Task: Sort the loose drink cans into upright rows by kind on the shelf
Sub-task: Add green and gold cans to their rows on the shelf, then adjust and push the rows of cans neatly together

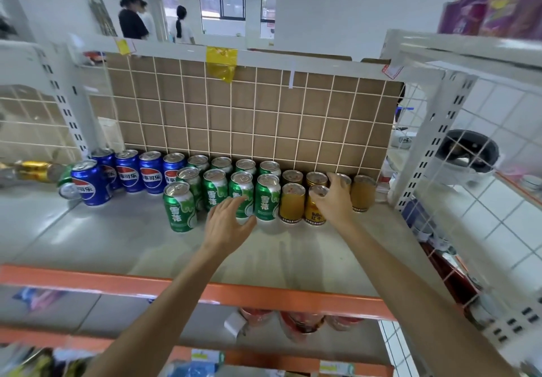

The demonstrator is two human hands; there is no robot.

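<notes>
- A shop shelf [117, 230] with an orange front edge and a wire grid back [249, 118] over brown card; people stand far off at 11 o'clock.
- Blue Pepsi cans [129, 171] stand at 10 o'clock, green cans [267, 197] in the middle, gold cans [291, 202] at 1 o'clock; one green can [68, 184] lies tipped at 9 o'clock.
- The left hand [227, 221] hovers with relaxed fingers, touching or almost touching a green can.
- The right hand [334, 197] curls round a gold Red Bull can [316, 205].
- Cans look stiff, smooth, probably slippery; best gripped round the side.
</notes>
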